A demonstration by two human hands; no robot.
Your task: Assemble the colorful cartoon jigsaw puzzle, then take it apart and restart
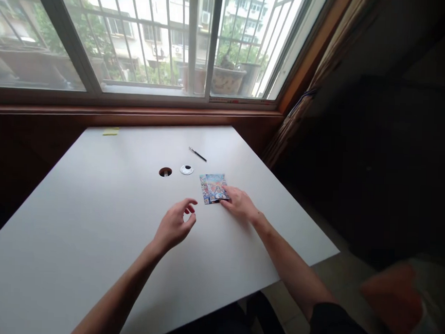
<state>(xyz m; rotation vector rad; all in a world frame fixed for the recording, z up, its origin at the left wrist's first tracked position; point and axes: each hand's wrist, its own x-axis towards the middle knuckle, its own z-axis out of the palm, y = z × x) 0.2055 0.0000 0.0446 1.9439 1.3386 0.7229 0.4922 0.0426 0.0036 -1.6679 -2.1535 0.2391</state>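
A colourful printed booklet [212,186], thin and roughly square, lies on the white table [107,221] right of the middle. My right hand [239,202] grips its lower right corner, fingers on the printed face and thumb at the near edge. That edge looks slightly raised, with a dark gap under it. To the left, my left hand [175,224] hovers over the table with curled fingers and thumb apart, holding nothing. A small space separates it from the booklet.
Beyond the booklet lies a black pen [197,154]. A round cable hole [165,172] and its loose white cover [186,170] are left of it. Yellow sticky notes [111,131] are at the far left edge. A barred window [150,42] rises behind the table; a curtain [295,113] hangs right.
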